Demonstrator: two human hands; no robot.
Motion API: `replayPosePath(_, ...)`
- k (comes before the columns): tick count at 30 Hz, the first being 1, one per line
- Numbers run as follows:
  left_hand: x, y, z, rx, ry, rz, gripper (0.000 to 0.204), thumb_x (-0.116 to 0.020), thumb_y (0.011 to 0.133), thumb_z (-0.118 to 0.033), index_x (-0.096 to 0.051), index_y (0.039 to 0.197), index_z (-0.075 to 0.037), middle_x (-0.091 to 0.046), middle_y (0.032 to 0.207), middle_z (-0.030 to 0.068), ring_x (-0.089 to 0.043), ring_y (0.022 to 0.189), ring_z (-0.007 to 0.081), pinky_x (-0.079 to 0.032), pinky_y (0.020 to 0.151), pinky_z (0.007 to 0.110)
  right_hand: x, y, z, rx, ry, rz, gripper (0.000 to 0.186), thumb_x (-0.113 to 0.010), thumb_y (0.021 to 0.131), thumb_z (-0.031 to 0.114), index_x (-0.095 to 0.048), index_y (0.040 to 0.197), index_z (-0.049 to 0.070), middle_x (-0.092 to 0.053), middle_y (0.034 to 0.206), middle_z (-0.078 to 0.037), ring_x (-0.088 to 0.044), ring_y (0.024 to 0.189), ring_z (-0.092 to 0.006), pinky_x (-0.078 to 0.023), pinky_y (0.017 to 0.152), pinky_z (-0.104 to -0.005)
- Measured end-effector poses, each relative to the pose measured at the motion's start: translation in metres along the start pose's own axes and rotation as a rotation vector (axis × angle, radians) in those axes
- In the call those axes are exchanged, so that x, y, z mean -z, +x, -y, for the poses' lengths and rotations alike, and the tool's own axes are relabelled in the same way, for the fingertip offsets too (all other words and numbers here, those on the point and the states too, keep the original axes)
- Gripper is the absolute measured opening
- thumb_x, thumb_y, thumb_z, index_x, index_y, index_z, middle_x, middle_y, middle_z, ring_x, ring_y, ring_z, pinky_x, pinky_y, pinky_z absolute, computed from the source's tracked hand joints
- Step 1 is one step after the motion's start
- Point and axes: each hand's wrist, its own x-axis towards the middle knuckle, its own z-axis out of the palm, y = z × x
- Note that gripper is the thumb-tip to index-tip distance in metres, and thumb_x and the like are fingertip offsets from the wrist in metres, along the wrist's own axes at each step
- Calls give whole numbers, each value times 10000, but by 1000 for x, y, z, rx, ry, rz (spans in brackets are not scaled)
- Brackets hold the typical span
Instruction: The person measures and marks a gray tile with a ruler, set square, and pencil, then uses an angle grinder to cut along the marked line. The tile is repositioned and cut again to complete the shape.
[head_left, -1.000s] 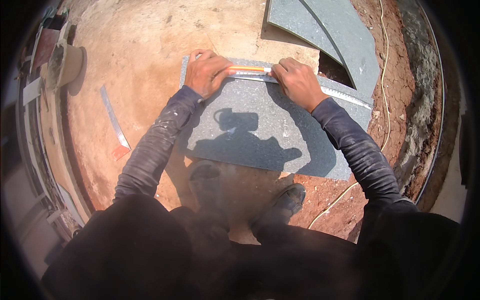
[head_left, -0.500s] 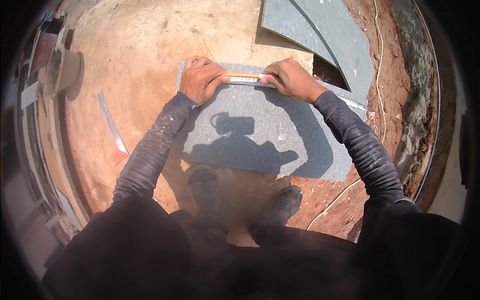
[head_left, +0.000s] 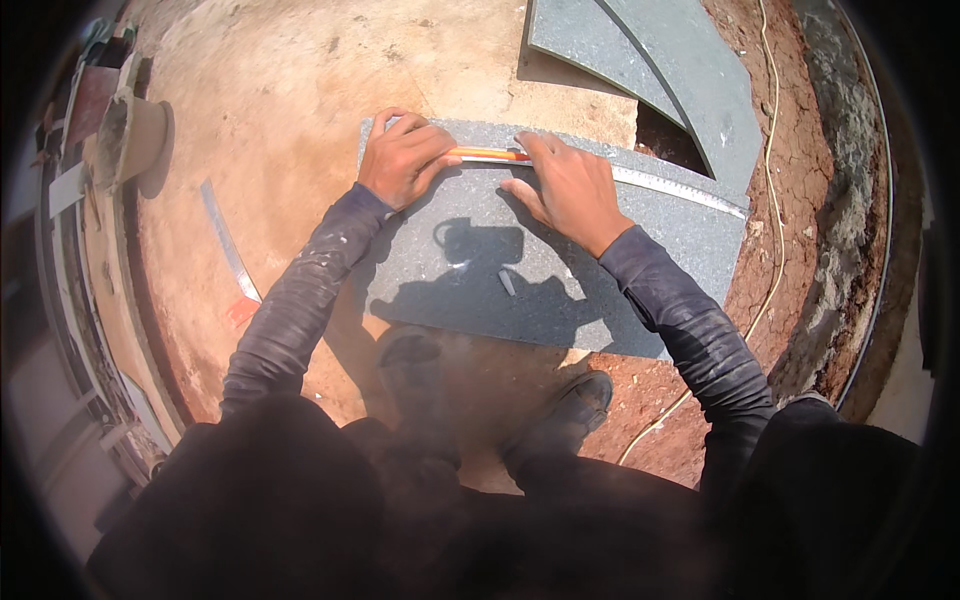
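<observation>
My left hand point(head_left: 403, 162) is closed on the orange pencil point(head_left: 485, 153), which lies along a metal ruler point(head_left: 676, 192) near the far edge of a grey speckled stone slab point(head_left: 670, 270). My right hand point(head_left: 566, 190) rests over the slab with its thumb spread out and its index finger at the pencil's red end. A small white piece point(head_left: 507, 283), perhaps a cap, lies on the slab below it, in the shadow of my head and body.
Two grey stone pieces point(head_left: 640, 60) lie at the back right, beside red soil and a pale cable point(head_left: 776, 230). A steel square point(head_left: 225, 235) lies on the concrete at left, near a dusty tub point(head_left: 140, 135) and long boards. My shoe point(head_left: 585, 400) is below the slab.
My right hand has loosened its pinch and moved left and down, thumb spreading. The pencil's white end piece is gone, red now showing, and a small white piece now lies on the slab.
</observation>
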Motion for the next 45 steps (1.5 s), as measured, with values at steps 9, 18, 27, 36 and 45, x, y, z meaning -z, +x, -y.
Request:
replayPosePath(9,9,2,7,64,80,197,262,-748,816,-238,-663,1040,-135,-610,1078,6,-554,981,234,-455,859,390,-10,29,-36,10,-190,8,119,-630,824,142,-639,808,24,-637,774,-159,-667,667,-343,-509,572,-444)
replayPosePath(18,11,15,19,10,182,253,131,-749,772,-175,-722,900,-165,-591,1003,5,-555,939,226,-485,794,365,-19,60,-29,-377,1124,-69,173,-640,902,139,-643,990,-10,-657,834,-49,-655,710,-93,-527,624,-245)
replayPosePath(27,12,29,18,40,235,384,204,-761,767,-181,-762,971,-184,-603,1013,2,-553,920,228,-509,787,344,-72,68,-36,-320,976,-58,192,-660,839,162,-680,905,-16,-665,764,-30,-597,675,-74,-488,628,-240)
replayPosePath(36,10,26,17,52,250,375,202,-763,758,-176,-763,960,-183,-596,998,4,-553,911,223,-509,772,347,-68,65,-31,-219,798,-37,201,-666,817,182,-695,858,-12,-650,692,-49,-575,636,-98,-479,616,-259)
replayPosePath(45,9,26,17,36,239,329,183,-767,762,-187,-764,945,-180,-596,992,4,-553,906,219,-505,771,352,-70,65,-30,-205,781,-40,206,-652,824,190,-702,865,-6,-675,714,-81,-611,643,-129,-506,637,-279)
